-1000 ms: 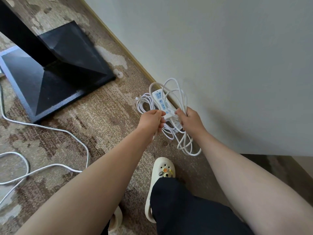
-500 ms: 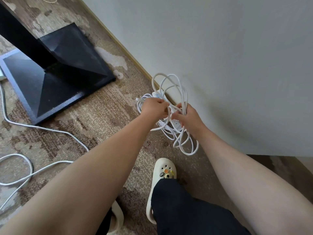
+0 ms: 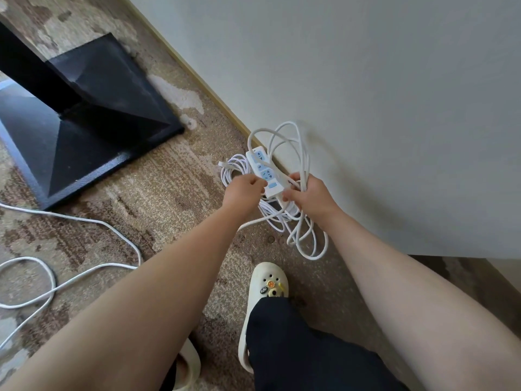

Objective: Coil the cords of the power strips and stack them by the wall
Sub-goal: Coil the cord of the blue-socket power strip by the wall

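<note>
At frame centre, the strip (image 3: 265,172) is showing again as both hands, left hand (image 3: 244,193) and right hand (image 3: 311,196), are gripping it and its coiled cord (image 3: 303,221), nearly ready to set down by the wall (image 3: 366,94).

Smooth white plastic power strip (image 3: 264,171) with pale blue socket faces, faintly glossy. White rubbery coiled cord (image 3: 303,165) — sleek, slightly shiny. Mottled brown woven carpet (image 3: 158,190), rough and matt, worn pale in patches. Black metal pedestal base (image 3: 93,119), fine-textured with a dull sheen. Flat off-white painted wall (image 3: 380,94) — matt. Cream foam clog (image 3: 267,280), matt, with glossy little charms.
</note>
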